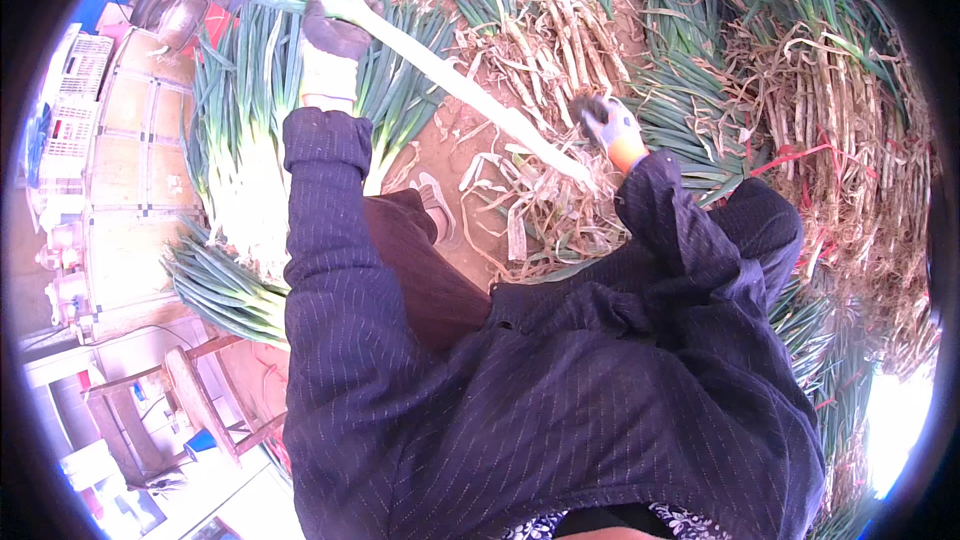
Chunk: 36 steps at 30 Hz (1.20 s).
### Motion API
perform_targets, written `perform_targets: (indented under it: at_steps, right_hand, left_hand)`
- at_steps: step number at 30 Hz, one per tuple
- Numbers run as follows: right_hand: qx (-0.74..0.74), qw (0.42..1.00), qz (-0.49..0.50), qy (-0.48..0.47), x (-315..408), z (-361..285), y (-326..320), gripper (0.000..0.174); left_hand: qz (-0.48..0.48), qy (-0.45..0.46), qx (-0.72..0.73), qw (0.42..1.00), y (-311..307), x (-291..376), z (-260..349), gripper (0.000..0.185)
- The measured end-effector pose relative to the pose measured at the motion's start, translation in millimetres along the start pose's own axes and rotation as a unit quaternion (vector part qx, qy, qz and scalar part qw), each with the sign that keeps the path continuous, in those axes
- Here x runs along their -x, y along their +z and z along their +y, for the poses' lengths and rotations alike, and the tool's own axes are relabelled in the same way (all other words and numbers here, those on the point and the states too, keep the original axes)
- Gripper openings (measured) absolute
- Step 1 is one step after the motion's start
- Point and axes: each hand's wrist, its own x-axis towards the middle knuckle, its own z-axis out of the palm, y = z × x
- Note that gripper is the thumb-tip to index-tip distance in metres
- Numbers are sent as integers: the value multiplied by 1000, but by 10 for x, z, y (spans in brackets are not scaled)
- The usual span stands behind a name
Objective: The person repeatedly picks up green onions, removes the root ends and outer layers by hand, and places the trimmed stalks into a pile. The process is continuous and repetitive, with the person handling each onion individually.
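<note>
My left hand (330,34), in a dark-palmed work glove, is shut on a long peeled green onion stalk (465,86) near the base of its green leaves. The white shaft slants down to the right, its root end above a heap of stripped husks (559,217). My right hand (607,127), in a grey and orange glove, is near the root end, beside the husks; its fingers are curled and dark, and whether they hold anything is not clear. Behind my left arm lie green onions with clean white shafts (251,187).
Unpeeled green onions with dry husks (570,37) lie at the top. Large bundles with red ties (832,112) fill the right side. At left are a row of wooden panels (124,142), white crates (75,90) and a wooden stool (195,405).
</note>
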Motion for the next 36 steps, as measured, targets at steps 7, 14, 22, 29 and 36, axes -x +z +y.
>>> perform_targets:
  at_steps: [7, 14, 22, 29, 36]
  right_hand:
    - [16, 981, -118, -153, -2, -1248, 41, 68]
    - [-118, 989, -11, -94, -460, -1226, -69, 52]
    - [-46, 953, 174, -243, -1454, -1794, -775, 55]
    - [-72, 982, 109, -139, -762, -1457, -1265, 39]
    - [385, 894, 78, -218, -50, -845, -1779, 40]
  left_hand:
    - [-48, -58, 18, 997, 284, 3, -454, 46]
    - [37, -28, -132, 990, 371, 175, -833, 14]
    - [-67, 138, -433, 888, 535, 154, -1421, 39]
    - [134, 292, -777, 542, 433, -31, -1065, 83]
    - [163, 359, -863, 315, 354, -8, -609, 65]
